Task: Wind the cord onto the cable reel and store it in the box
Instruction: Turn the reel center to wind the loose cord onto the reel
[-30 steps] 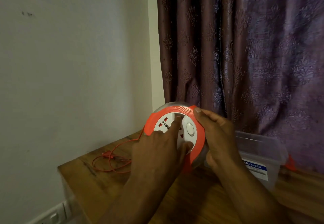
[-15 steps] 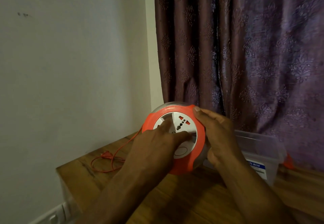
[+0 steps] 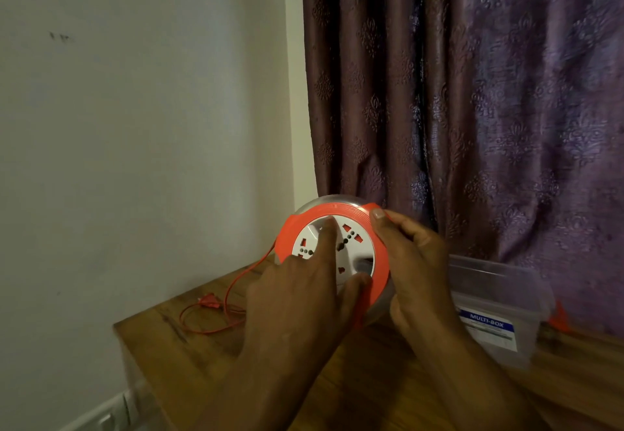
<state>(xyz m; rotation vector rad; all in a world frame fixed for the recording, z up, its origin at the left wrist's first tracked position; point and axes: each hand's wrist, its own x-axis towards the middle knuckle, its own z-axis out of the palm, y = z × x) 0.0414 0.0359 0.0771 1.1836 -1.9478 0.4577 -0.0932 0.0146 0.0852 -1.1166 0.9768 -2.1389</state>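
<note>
I hold the cable reel (image 3: pixel 332 255) tilted up above the desk (image 3: pixel 209 346), its socket face toward me. My right hand (image 3: pixel 417 272) grips the orange rim on the right, thumb over the front edge. My left hand (image 3: pixel 304 299) lies on the white face, its forefinger stretched out and pressing the dial, grasping nothing. The cord (image 3: pixel 233 299) runs from the reel's left side down to a loose loop on the desk, plug (image 3: pixel 211 302) at its left. To wind well, I judge I should keep the rim steady, turn the face evenly, and let the loop feed without snagging. The box (image 3: pixel 499 309) waits just right of the reel.
</note>
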